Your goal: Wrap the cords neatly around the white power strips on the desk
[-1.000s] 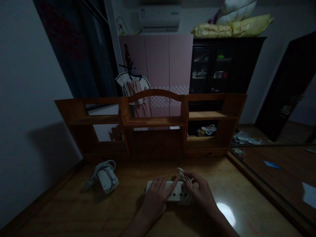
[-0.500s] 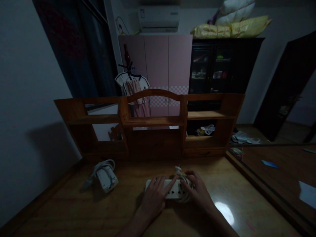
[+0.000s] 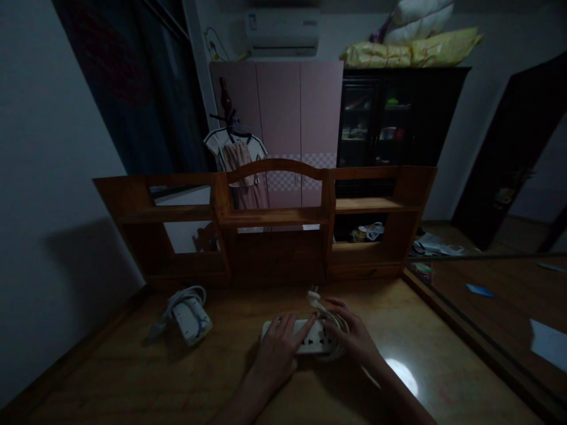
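Note:
A white power strip (image 3: pixel 313 341) lies on the wooden desk in front of me. My left hand (image 3: pixel 279 347) is closed over its left part, with the forefinger stretched toward the cord. Coiled around the right end of the strip is its pale cord (image 3: pixel 339 321). My right hand (image 3: pixel 354 333) grips these coils, fingers bent around them. Past my fingertips the plug (image 3: pixel 314 296) sticks up, its prongs pointing away from me. A stretch of cord shows below my right wrist. Part of the strip is hidden under both hands.
A second white power strip (image 3: pixel 190 321) with its grey cord wound on it lies at left. Behind stands a wooden shelf unit (image 3: pixel 274 219). A raised wooden edge (image 3: pixel 460 336) runs along the right, beside a lower brown surface with papers (image 3: pixel 549 342).
The plug has shifted a little left and away from me. My right hand has turned slightly with the coils, and a length of cord now shows below its wrist. My left hand stays put.

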A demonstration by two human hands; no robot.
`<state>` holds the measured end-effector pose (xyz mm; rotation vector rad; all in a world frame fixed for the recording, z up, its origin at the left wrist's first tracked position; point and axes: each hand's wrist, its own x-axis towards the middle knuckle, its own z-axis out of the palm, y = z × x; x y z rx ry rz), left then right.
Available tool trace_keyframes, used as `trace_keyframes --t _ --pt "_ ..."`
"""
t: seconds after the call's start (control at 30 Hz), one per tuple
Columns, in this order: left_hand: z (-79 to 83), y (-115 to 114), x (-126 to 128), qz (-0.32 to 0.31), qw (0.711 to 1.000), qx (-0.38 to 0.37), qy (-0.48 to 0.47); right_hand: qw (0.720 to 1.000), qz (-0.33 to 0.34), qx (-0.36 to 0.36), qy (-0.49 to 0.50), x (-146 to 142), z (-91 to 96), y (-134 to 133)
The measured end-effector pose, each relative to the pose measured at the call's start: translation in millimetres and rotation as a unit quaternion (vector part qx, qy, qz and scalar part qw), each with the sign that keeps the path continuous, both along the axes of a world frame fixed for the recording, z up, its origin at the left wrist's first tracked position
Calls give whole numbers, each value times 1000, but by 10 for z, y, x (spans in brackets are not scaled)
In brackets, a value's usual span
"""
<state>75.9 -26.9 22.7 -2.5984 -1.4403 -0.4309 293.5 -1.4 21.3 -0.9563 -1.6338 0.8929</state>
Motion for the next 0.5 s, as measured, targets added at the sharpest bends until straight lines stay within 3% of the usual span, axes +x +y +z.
trace_keyframes --t 0.13,0.3,0.4,0.5 --pt "-48 24 -23 24 999 -12 -17 1000 -3 6 22 -39 64 -41" --pt "-55 121 -151 110 987 -16 -113 992 -113 65 5 5 56 -9" --pt "-38 205 -241 147 958 0 -245 977 -205 61 -6 93 18 15" --pt "-54 282 -309 128 916 32 -378 970 -242 -5 11 184 -23 34"
